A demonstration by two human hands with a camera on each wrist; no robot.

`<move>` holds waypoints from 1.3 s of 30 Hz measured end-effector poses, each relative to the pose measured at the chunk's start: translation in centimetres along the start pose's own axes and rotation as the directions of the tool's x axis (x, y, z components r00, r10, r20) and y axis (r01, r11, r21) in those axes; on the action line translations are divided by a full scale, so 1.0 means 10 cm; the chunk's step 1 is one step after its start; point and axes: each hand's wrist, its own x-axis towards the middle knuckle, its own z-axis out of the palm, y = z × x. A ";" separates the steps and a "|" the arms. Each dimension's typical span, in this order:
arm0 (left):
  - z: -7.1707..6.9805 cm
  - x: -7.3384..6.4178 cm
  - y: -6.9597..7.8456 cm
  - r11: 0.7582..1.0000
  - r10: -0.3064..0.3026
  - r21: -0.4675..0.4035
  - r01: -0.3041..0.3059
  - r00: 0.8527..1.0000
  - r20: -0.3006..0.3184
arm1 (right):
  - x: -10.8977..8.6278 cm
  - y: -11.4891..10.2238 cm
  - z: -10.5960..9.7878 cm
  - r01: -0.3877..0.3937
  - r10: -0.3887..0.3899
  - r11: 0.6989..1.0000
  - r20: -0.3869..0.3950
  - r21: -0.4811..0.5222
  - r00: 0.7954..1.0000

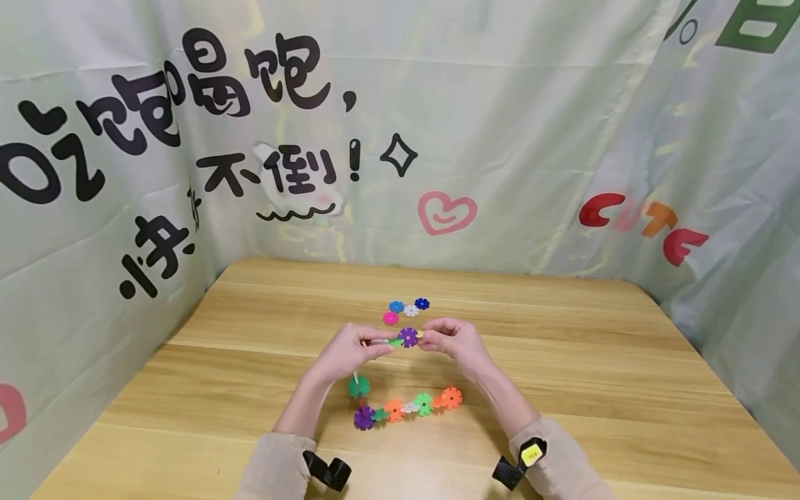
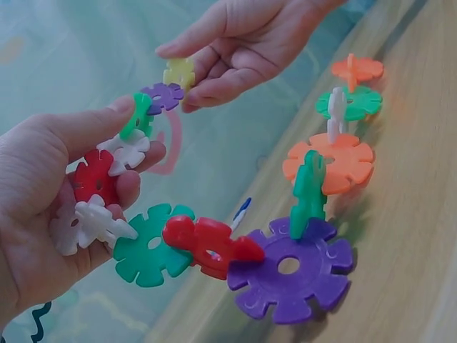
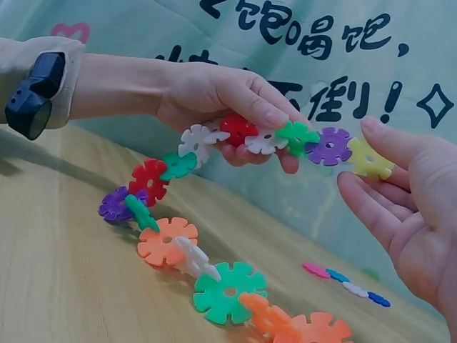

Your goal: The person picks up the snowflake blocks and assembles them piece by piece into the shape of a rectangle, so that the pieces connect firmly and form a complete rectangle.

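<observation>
A long chain of interlocked notched plastic discs, like snowflake building pieces, runs from hand to hand and down to the table. My left hand point(image 1: 350, 351) grips the chain, its thumb by a green disc point(image 2: 136, 118), with white discs and a red disc point(image 2: 96, 176) lying across the fingers. At the chain's end my right hand point(image 1: 457, 342) pinches a yellow disc point(image 3: 370, 158) that joins a purple disc point(image 3: 329, 146). Below the left hand, the chain drops through a teal disc point(image 2: 153, 244) to a purple disc point(image 2: 291, 271), then stretches right to an orange disc point(image 1: 452, 398).
Beyond the hands, a few loose discs lie close together on the wooden table point(image 1: 562, 333): pink point(image 1: 390, 318), light blue point(image 1: 396, 306), white point(image 1: 410, 310) and dark blue point(image 1: 422, 303). A printed curtain point(image 1: 512, 139) surrounds the table's back and sides.
</observation>
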 end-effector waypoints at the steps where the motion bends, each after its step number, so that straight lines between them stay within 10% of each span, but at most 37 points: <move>1: 0.00 0.00 0.00 1.000 0.004 0.000 -0.004 1.000 0.003 | 0.00 0.00 0.00 -0.003 0.003 1.000 0.001 -0.004 1.000; 12: -0.01 -0.01 0.03 0.998 0.011 0.057 -0.011 1.000 -0.002 | -0.05 -0.03 0.00 0.030 -0.066 0.930 -0.088 -0.365 0.994; 26: 0.00 0.00 0.04 0.995 0.031 0.093 -0.030 0.999 -0.008 | -0.05 0.05 -0.04 0.288 -0.325 0.844 -0.003 -0.452 0.946; 39: -0.01 0.00 0.02 0.994 0.073 0.078 -0.074 0.997 0.006 | -0.05 0.05 -0.04 0.287 -0.306 0.870 0.017 -0.401 0.952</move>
